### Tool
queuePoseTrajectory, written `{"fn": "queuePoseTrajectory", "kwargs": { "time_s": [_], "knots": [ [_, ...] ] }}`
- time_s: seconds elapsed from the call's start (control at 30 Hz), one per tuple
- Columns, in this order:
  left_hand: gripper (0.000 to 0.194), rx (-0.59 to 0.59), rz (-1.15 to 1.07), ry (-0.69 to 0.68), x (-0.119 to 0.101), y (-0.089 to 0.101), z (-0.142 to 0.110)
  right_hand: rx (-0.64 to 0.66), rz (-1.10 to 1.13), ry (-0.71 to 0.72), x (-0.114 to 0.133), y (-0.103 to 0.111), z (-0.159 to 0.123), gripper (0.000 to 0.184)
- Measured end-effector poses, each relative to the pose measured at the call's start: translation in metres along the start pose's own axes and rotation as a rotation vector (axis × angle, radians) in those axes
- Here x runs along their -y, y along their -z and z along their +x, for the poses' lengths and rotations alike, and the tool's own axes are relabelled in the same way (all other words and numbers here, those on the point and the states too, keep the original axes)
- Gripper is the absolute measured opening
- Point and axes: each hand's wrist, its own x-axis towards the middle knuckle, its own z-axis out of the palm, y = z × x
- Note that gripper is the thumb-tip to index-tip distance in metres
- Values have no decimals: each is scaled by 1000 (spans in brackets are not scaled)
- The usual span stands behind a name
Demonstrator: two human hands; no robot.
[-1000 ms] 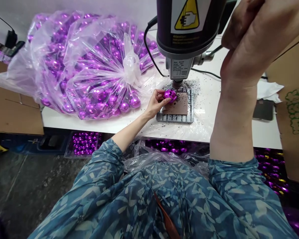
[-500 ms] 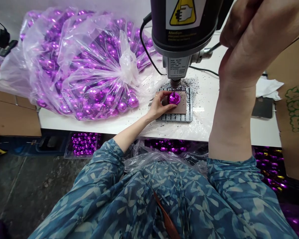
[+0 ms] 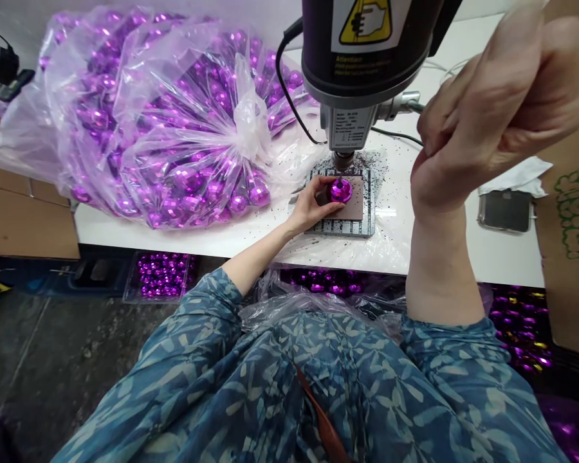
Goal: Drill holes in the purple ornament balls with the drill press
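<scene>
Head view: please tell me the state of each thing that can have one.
Left hand: closed on the ball.
Ball: held under the drill.
Right hand: closed on the lever.
Drill: over the ball; running or stopped, cannot tell.
Bag: gathered shut, full of purple balls.
Clear box: filled with purple balls.
Phone: lying flat on the table.
Table: strewn with dark specks.

Workshop | drill press (image 3: 359,83) | scattered dark shavings (image 3: 377,159) | bulk bag of purple balls (image 3: 164,128)
</scene>
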Motion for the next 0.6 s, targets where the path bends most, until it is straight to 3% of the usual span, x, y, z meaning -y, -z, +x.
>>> {"fn": "queuePoseTrajectory", "kwargs": {
  "time_s": [0.23,0.47,0.6],
  "knots": [
    [65,-6,-45,39,-5,-2,-1,-60,-81,51,-33,1,-7,109],
    [61,-31,-121,89,-13,-5,-1,-84,-187,138,-84,11,-25,83],
    [62,-21,-102,54,-9,-4,-1,-62,-196,164,-107,16,-34,85]
  ]
}}
